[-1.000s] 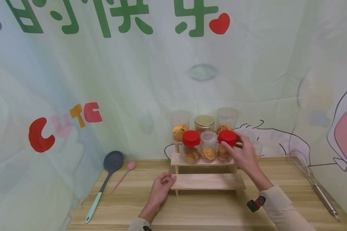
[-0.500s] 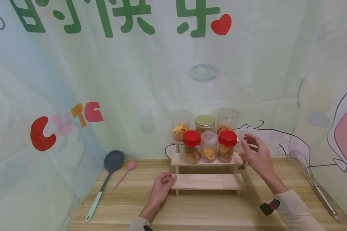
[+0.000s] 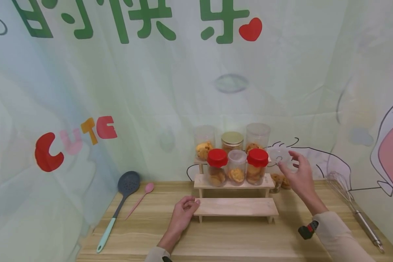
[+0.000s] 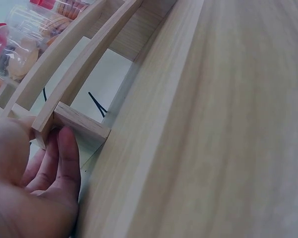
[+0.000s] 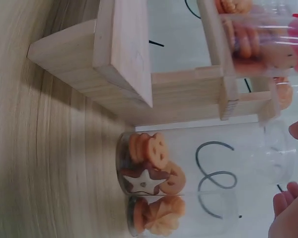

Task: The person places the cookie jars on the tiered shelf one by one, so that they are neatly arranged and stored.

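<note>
My left hand (image 3: 183,213) grips the left end of the lowest shelf of a three-tier wooden stand (image 3: 235,206), thumb on top and fingers beneath in the left wrist view. Off the stand's right side is my right hand (image 3: 300,178), its thumb and fingers spread apart and holding nothing. In the right wrist view, those fingertips (image 5: 292,191) are near the top of a tall clear jar (image 5: 253,158) with cookies, including a star-shaped one. A shorter clear cookie jar (image 5: 223,213) stands beside it on the table. Two red-lidded jars (image 3: 217,158) (image 3: 257,158) flank a small clear jar (image 3: 237,157) on the middle shelf.
The top shelf bears two tall clear jars (image 3: 204,134) (image 3: 258,133) and a gold-lidded jar (image 3: 232,138). A slotted turner (image 3: 128,183) and a pink spoon (image 3: 149,188) lie left on the wooden table (image 3: 229,243); a whisk (image 3: 360,214) lies right. A printed curtain (image 3: 163,91) hangs behind.
My right hand has let go of the right-hand red-lidded jar and moved right, towards the clear jars beside the stand. My left hand has stayed on the lowest shelf.
</note>
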### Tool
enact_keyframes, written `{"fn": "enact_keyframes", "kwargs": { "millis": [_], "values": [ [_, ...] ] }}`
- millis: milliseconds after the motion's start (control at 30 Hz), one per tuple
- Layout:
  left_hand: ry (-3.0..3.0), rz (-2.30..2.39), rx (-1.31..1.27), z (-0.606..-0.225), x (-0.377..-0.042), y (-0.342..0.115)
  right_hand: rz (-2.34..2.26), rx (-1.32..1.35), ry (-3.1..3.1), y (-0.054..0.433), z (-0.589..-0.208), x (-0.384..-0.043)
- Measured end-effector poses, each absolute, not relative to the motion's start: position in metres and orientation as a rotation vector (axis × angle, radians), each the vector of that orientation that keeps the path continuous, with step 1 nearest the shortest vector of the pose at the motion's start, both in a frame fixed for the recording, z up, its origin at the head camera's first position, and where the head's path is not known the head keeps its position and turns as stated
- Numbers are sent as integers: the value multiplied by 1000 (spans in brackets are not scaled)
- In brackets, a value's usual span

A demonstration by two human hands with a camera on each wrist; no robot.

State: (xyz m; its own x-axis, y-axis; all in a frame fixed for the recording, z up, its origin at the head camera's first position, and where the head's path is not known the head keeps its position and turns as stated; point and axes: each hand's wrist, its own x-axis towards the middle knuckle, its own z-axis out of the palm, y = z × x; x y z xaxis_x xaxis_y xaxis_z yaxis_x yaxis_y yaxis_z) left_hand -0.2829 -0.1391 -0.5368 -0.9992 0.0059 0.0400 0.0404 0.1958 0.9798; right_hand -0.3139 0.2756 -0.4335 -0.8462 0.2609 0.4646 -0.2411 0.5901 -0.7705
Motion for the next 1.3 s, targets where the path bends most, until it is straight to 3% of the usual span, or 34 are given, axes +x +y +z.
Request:
{"fn": "enact_keyframes", "kwargs": {
  "millis": [533,1300],
  "values": [
    [-2407,-1981,-63,-540,-285,-140,1273,-125,-2429,270,-443,-336],
    [-2403,-2002,-95,-537,-283,-141,1244,-102,-2336,281,-442,-312]
  ]
}}
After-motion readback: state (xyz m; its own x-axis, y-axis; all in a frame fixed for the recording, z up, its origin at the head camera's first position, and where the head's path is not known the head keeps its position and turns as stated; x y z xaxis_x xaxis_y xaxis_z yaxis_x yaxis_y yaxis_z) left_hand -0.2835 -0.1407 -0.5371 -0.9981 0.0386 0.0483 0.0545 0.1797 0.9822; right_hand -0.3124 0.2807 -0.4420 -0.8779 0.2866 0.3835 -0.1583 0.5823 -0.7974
